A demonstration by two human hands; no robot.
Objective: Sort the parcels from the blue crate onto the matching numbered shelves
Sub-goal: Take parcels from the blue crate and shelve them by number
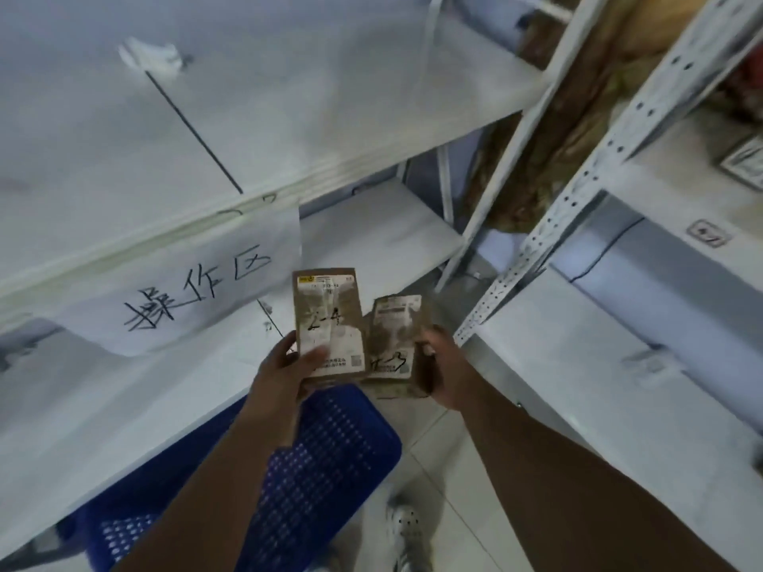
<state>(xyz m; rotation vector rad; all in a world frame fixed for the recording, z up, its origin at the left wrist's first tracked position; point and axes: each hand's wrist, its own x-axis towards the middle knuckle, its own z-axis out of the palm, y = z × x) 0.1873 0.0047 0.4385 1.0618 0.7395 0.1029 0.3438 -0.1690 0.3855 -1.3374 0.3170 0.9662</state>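
My left hand [285, 371] grips a small brown parcel [328, 311] by its lower edge; its white label bears a handwritten number that looks like 2-4. Beside it, my right hand [444, 367] holds a second brown parcel [392, 336] with a worn label and a scrawled mark I cannot read. Both parcels are upright, side by side, and seem to touch. The blue perforated crate [330, 460] lies below my forearms on the floor, partly under the white shelf [124, 386].
A paper sign with handwritten characters [194, 291] hangs from the upper left shelf edge. A perforated metal post [578, 192] of another rack stands right, with a small tag [708, 233] on its shelf. My shoe [406, 530] is on the tiled floor.
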